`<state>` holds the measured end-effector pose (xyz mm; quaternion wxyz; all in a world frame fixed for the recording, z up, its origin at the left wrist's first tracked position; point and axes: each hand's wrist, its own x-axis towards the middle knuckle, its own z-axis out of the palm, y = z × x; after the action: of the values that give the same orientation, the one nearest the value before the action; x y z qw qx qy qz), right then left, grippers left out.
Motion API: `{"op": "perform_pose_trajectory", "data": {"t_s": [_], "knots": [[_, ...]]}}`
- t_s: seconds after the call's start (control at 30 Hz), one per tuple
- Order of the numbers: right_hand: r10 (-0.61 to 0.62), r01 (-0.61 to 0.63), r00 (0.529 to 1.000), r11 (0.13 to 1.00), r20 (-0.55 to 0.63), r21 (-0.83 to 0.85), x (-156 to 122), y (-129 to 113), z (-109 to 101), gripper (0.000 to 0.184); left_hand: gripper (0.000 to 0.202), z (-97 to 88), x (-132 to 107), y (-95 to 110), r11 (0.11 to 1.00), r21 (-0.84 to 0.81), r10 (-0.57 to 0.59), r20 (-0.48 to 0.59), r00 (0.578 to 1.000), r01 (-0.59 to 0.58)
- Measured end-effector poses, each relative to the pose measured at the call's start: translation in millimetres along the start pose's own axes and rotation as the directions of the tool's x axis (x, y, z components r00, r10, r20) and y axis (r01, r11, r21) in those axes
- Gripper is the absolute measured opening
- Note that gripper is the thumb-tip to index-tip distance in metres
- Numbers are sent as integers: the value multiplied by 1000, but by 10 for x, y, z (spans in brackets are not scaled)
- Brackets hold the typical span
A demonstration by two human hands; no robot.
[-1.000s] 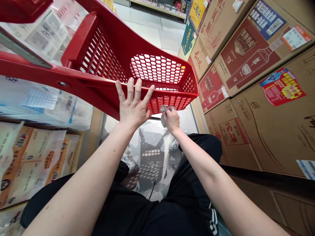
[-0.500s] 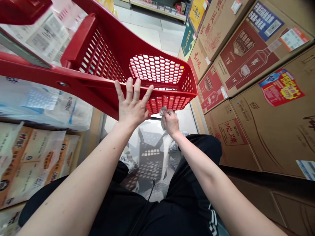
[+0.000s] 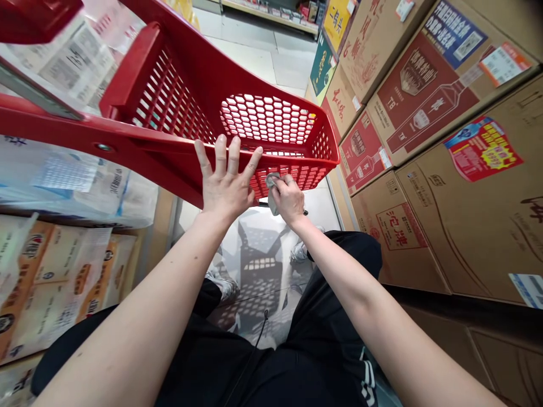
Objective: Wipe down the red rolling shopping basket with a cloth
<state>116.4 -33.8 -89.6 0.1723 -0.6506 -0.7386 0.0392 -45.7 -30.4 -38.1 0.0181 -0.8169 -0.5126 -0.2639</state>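
A red plastic shopping basket cart [image 3: 169, 161] with honeycomb-holed walls stands across the aisle before me. My left hand [image 3: 227, 183] lies on its near side, fingers spread with the tips over the rim and the thumb against the wall. Lower and to the right, my right hand [image 3: 289, 199] is closed around a crumpled greyish cloth [image 3: 273, 182]. The cloth is against the outer face of the near perforated wall, close to its lower part. Part of the cloth is hidden behind my fingers.
Stacked cardboard cartons [image 3: 424, 113] line the right side. On the left are plastic-wrapped packs [image 3: 63, 271] on a low shelf. Under the cart is a tiled floor [image 3: 254, 237], where my shoes [image 3: 224, 284] stand. Another shelf [image 3: 271, 14] crosses the far end.
My right hand has moved a little to the left and up along the cart's outer wall with the cloth. My left hand stays in place on the rim.
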Motion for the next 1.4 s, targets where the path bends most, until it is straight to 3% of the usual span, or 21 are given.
{"op": "perform_pose_trajectory", "data": {"t_s": [0.23,0.37,0.5,0.67,0.83,0.97,1.07,1.17,1.4], "knots": [[23,-24,998,1000,-63,-15,154,-69,-23,42,83,13,11,-21,1000,13,4,4,1000,-4],[-46,46,998,999,-32,4,6,38,92,36,80,-62,-6,25,999,35,10,24,1000,-11],[-2,2,1000,1000,-20,12,-191,118,190,33,79,-117,-32,29,997,74,38,9,999,-38],[-81,82,992,997,-93,7,-43,-58,136,37,82,-213,-42,-51,995,52,90,27,996,-91],[-60,58,998,997,-27,-52,114,-261,145,39,83,-270,-35,-110,990,39,137,32,990,-138],[-137,145,983,988,126,-61,-83,-217,263,38,86,-255,-25,-129,991,35,130,8,991,-130],[-63,78,978,995,197,-69,-249,-108,332,37,85,-284,-15,-157,990,38,139,13,990,-139],[36,-28,990,998,133,-61,-269,-23,323,38,81,-348,-17,-224,980,55,187,39,982,-189],[-78,78,997,996,15,-33,29,-101,230,41,67,-314,-49,-376,987,12,159,-34,987,-159]]}}
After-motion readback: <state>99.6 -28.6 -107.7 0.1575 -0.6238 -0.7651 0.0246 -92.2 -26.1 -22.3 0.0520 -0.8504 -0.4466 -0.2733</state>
